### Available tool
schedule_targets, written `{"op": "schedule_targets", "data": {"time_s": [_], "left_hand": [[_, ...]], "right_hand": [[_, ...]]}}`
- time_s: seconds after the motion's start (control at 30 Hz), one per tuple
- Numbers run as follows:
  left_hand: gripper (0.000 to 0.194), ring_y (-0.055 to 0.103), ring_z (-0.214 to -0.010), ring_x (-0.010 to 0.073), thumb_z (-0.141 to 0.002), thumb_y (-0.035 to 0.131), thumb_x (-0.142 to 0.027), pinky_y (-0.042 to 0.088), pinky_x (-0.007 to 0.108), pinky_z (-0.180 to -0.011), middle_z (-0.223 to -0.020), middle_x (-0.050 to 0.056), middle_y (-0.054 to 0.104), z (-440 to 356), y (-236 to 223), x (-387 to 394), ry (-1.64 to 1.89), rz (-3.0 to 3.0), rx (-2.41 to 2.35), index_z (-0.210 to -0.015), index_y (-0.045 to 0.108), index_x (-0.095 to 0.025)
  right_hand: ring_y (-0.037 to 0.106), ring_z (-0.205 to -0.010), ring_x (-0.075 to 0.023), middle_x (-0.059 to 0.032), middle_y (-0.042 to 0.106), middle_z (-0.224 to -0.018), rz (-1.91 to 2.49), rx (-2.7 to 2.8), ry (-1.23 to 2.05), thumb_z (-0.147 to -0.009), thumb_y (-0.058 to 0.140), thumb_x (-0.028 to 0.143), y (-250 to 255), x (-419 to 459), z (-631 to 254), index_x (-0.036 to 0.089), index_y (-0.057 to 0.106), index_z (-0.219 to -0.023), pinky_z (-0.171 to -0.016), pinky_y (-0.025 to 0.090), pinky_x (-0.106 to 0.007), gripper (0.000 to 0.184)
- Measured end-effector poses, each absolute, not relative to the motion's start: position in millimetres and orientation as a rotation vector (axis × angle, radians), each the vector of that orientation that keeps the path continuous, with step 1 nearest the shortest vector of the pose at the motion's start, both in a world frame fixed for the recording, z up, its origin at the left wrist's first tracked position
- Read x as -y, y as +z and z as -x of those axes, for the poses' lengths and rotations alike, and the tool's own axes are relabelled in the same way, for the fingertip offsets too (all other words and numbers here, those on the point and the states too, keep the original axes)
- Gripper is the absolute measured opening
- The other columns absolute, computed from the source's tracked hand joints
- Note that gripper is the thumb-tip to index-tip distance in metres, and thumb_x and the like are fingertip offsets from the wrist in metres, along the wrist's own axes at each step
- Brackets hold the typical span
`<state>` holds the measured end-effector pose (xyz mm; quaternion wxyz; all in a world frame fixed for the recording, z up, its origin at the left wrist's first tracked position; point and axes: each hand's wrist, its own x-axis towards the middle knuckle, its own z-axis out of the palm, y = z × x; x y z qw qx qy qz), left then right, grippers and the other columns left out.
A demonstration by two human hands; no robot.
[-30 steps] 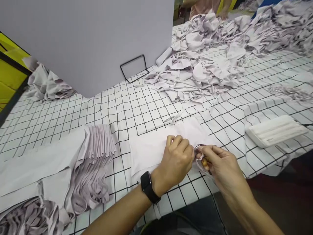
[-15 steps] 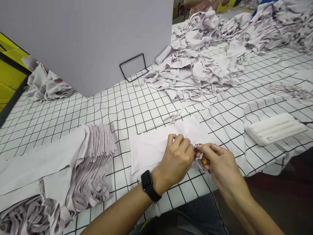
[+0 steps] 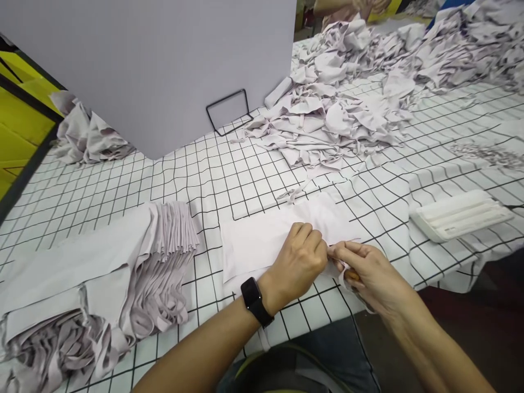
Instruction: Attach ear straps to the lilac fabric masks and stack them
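Note:
A pale pink fabric piece (image 3: 254, 243) lies flat on the table under my hands. My left hand (image 3: 303, 256), with a black watch at the wrist, is curled closed over the piece's right part; its fingertips are hidden. Right beside it, my right hand (image 3: 362, 267) is closed, thumb and forefinger pinched at the fabric's edge against the left fingers. A small orange-brown object (image 3: 352, 274) shows in the right palm, its kind mostly hidden by fingers. A narrow fabric strip (image 3: 343, 275) hangs by that hand.
At left stands a neat stack of folded fabric pieces (image 3: 102, 240). Loose fabric pieces (image 3: 327, 120) are heaped behind. A grey panel (image 3: 164, 71) with a black wire stand (image 3: 229, 112) rises ahead. A white ridged case (image 3: 462, 215) lies right. A person's hands (image 3: 372, 6) show far back.
The view has shifted slightly, so most things sit a little further right. My fingertips have come closer together, and the dark bit seen between them earlier is now hidden.

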<state>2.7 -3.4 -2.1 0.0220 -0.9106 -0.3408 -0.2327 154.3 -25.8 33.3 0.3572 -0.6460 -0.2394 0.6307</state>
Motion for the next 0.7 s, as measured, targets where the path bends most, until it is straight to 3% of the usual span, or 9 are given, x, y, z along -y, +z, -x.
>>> {"op": "schedule_targets", "data": {"time_s": [0.1,0.2,0.27,0.33,0.43,0.5,0.57,0.7], "left_hand": [[0.025,0.049,-0.080,0.0204,-0.094,0.049,-0.004,0.041,0.035,-0.079,-0.079,0.005,0.057,-1.8,0.1,4.6,-0.655,2.884,1.114,-0.074,0.058,-0.014],[0.014,0.054,-0.091,0.0219,-0.096,0.051,-0.010,0.042,0.040,-0.086,-0.093,0.007,0.063,5.5,11.0,9.9,-0.595,3.006,1.246,-0.090,0.064,-0.013],[0.017,0.057,-0.100,0.0235,-0.094,0.056,-0.015,0.043,0.044,-0.090,-0.107,0.008,0.065,17.0,20.5,16.6,-0.682,3.089,1.337,-0.109,0.064,-0.014],[0.028,0.059,-0.105,0.0238,-0.091,0.060,-0.017,0.045,0.045,-0.093,-0.114,0.008,0.065,34.1,27.9,25.7,-0.907,3.119,1.433,-0.119,0.063,-0.016],[0.022,0.062,-0.102,0.0212,-0.091,0.058,-0.013,0.051,0.039,-0.089,-0.107,0.007,0.066,64.6,32.1,43.9,-1.295,2.964,1.655,-0.111,0.066,-0.016],[0.020,0.063,-0.098,0.0197,-0.092,0.054,-0.010,0.053,0.036,-0.086,-0.102,0.007,0.067,82.6,31.0,58.8,-1.411,2.825,1.781,-0.106,0.068,-0.017],[0.020,0.064,-0.096,0.0190,-0.092,0.054,-0.008,0.054,0.035,-0.086,-0.099,0.006,0.067,94.9,27.6,74.5,-1.408,2.762,1.835,-0.103,0.068,-0.016],[0.016,0.061,-0.099,0.0188,-0.093,0.058,-0.010,0.053,0.033,-0.089,-0.101,0.007,0.065,101.7,15.7,99.3,-1.244,2.839,1.774,-0.105,0.068,-0.015]], "right_hand": [[0.037,-0.040,-0.0060,-0.0004,0.060,-0.059,1.733,0.849,1.527,-0.062,0.086,0.055,29.3,38.0,-163.8,0.017,0.071,-0.074,-0.039,0.026,-0.021,0.043],[0.055,-0.052,-0.0164,-0.0040,0.068,-0.067,1.897,1.165,1.104,-0.074,0.076,0.058,30.9,65.3,-171.6,0.021,0.074,-0.094,-0.050,0.042,-0.027,0.042],[0.060,-0.058,-0.0189,-0.0047,0.071,-0.074,1.957,1.335,0.727,-0.079,0.072,0.054,34.1,90.5,-173.8,0.025,0.074,-0.096,-0.057,0.045,-0.030,0.034],[0.061,-0.060,-0.0197,-0.0044,0.073,-0.079,1.924,1.430,0.606,-0.081,0.071,0.050,33.9,115.9,-172.8,0.027,0.076,-0.088,-0.059,0.046,-0.031,0.024],[0.068,-0.071,-0.0257,-0.0052,0.077,-0.078,1.770,1.522,1.034,-0.081,0.074,0.049,19.5,143.1,-162.5,0.027,0.080,-0.076,-0.062,0.049,-0.031,0.023],[0.071,-0.081,-0.0295,-0.0066,0.080,-0.086,1.635,1.575,1.361,-0.080,0.075,0.049,2.4,150.1,-148.5,0.026,0.083,-0.084,-0.070,0.053,-0.034,0.024],[0.071,-0.083,-0.0285,-0.0073,0.079,-0.089,1.501,1.615,1.551,-0.082,0.073,0.048,-14.7,149.5,-130.6,0.024,0.082,-0.092,-0.076,0.054,-0.035,0.028],[0.064,-0.073,-0.0230,-0.0044,0.073,-0.076,1.342,1.641,1.671,-0.083,0.070,0.049,-32.0,141.7,-100.9,0.018,0.077,-0.083,-0.072,0.051,-0.033,0.032]]}}
